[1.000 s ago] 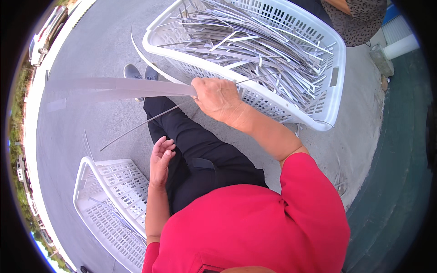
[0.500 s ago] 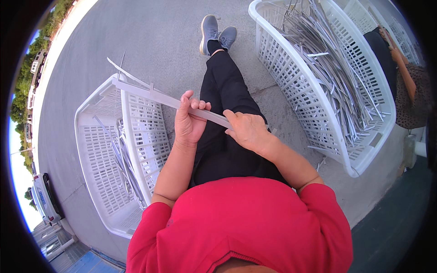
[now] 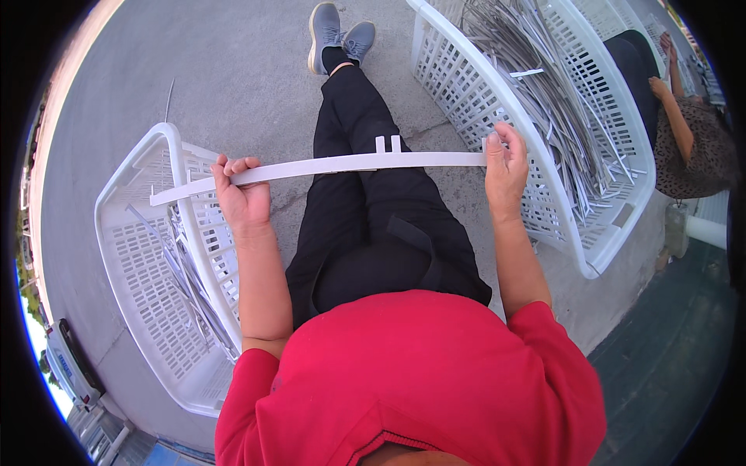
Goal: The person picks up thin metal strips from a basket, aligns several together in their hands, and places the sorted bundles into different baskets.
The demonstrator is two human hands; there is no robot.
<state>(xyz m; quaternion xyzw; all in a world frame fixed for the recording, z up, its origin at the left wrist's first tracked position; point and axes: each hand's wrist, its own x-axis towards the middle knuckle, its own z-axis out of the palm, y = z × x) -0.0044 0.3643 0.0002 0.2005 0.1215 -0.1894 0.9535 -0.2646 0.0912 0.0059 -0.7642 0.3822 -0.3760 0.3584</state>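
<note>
1. A long white strip (image 3: 350, 165) is stretching across the lap, with the left hand (image 3: 242, 196) and right hand (image 3: 505, 167) each gripping one end.
2. White baskets are flanking the hands: the left basket (image 3: 136, 256) holding few strips, the right basket (image 3: 497, 101) holding many.
3. Grey concrete ground (image 3: 233, 78) is lying beneath everything.

A: Strip (image 3: 342, 165) at 12 o'clock: plain white. Baskets?

B: Basket at 9 o'clock (image 3: 167, 155): white, slotted lattice walls; strips inside (image 3: 183, 272) silvery grey. Basket at 2 o'clock (image 3: 497, 101): white, same lattice, holding a grey-white bundle (image 3: 544, 85).

A: Clothing?

B: Shirt (image 3: 412, 380) solid red; trousers (image 3: 373, 225) black; shoes (image 3: 338, 27) grey. Person at 3 o'clock: spotted brown top (image 3: 699, 155). Ground (image 3: 241, 85): grey.
</note>
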